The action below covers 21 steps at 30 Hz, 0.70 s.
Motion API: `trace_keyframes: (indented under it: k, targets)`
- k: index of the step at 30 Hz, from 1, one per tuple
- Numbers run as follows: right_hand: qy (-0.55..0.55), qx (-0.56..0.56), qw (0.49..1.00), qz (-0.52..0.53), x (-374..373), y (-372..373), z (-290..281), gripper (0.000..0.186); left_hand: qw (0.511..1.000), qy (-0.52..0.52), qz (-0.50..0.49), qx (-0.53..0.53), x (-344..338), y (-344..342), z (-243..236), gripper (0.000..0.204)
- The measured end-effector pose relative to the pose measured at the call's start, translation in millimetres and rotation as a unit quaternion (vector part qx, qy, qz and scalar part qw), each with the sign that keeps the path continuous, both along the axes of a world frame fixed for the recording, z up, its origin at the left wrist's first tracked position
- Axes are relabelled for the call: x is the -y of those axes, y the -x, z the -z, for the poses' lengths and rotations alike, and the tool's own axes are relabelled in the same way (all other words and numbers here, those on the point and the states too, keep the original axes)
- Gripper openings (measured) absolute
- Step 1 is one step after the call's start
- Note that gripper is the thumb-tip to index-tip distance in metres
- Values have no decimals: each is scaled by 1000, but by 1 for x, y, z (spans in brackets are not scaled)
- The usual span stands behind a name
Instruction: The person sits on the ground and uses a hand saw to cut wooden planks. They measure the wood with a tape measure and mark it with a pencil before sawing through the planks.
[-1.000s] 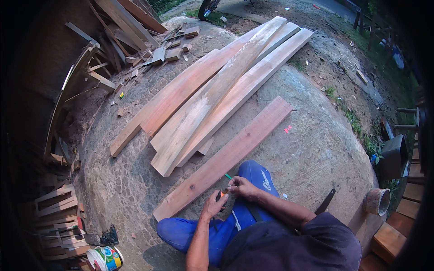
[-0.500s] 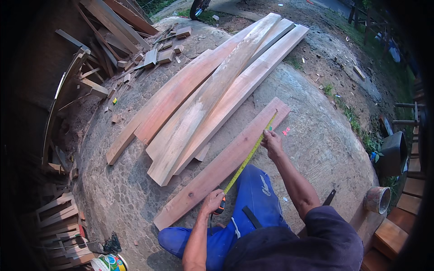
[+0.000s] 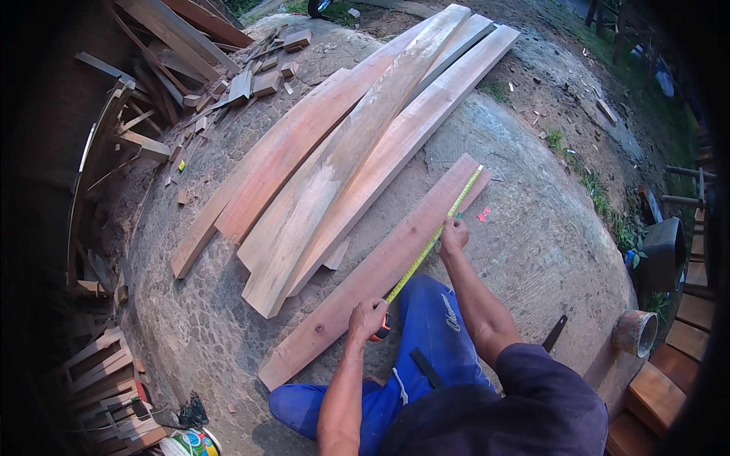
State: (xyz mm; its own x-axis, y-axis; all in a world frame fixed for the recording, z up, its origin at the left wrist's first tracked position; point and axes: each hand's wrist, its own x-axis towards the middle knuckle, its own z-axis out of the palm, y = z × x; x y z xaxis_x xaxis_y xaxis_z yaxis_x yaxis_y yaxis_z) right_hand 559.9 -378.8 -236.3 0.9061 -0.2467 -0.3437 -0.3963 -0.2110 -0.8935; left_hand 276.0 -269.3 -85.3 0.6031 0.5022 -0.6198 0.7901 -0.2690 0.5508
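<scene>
My left hand (image 3: pixel 366 319) is closed round an orange and black tape measure (image 3: pixel 383 329). Its yellow blade (image 3: pixel 417 267) runs diagonally up along a reddish board (image 3: pixel 353 292), with the far tip near that board's upper end. My right hand (image 3: pixel 454 232) pinches the blade over the board, with a small green item beside its fingers, too small to make out. The board lies on the concrete beyond my blue-trousered knees (image 3: pixel 417 311). Several longer planks (image 3: pixel 328 185) lie overlapping just past it. A small pink scrap (image 3: pixel 484 213) is right of the board.
Offcuts (image 3: pixel 265 83) and leaning boards (image 3: pixel 175 38) fill the upper left; wooden frames (image 3: pixel 99 363) and a bucket (image 3: pixel 190 444) lie lower left. A dark saw blade (image 3: pixel 554 333), a cylindrical container (image 3: pixel 645 334) and a dark metal box (image 3: pixel 658 258) are at my right.
The tape has been drawn out from near my knee across the board, my right hand moving forward. Since half a second ago its tip has gone further up the board and my left hand has risen slightly.
</scene>
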Motion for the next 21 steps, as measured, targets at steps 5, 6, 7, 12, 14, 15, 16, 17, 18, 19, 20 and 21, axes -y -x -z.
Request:
trace_keyframes:
  k: [5, 6, 7, 12, 14, 15, 16, 17, 18, 19, 20, 21]
  targets:
    - [-40, -20, 999, -12, -1, -13, -4, 25, 999, -33, -5, -15, -3, -18, 7, 38]
    - [-30, -22, 999, -25, -1, -15, -6, 25, 1000, -25, -7, -8, -4, -20, 9, 38]
    - [-31, -30, 999, -33, -1, -17, -8, 26, 1000, -23, -7, -10, -5, -20, 11, 38]
    - [-78, -67, 990, -102, 8, -14, -10, 28, 998, -29, -6, -48, -15, -13, 27, 39]
    - [-111, -73, 984, -118, 18, -10, -8, 30, 997, -36, -8, -74, -19, -11, 35, 39]
    - [-108, -46, 985, -124, 24, -8, -8, 32, 997, -33, -16, -74, -20, -11, 39, 39]
    - [-113, -32, 985, -128, 32, -7, -8, 34, 995, -41, -22, -83, -21, -11, 43, 40]
    - [-121, -39, 984, -125, 41, -7, -8, 37, 994, -50, -27, -95, -22, -10, 47, 40]
    - [-114, -21, 983, -144, 51, -8, -9, 39, 992, -57, -32, -104, -24, -10, 50, 41]
    - [-110, -24, 982, -154, 61, -9, -11, 41, 990, -66, -35, -116, -25, -9, 53, 41]
    - [-96, -39, 983, -148, 71, -12, -14, 44, 988, -74, -36, -129, -27, -8, 55, 41]
    - [-63, 26, 980, -186, 79, -15, -17, 46, 986, -72, -39, -144, -28, -6, 57, 41]
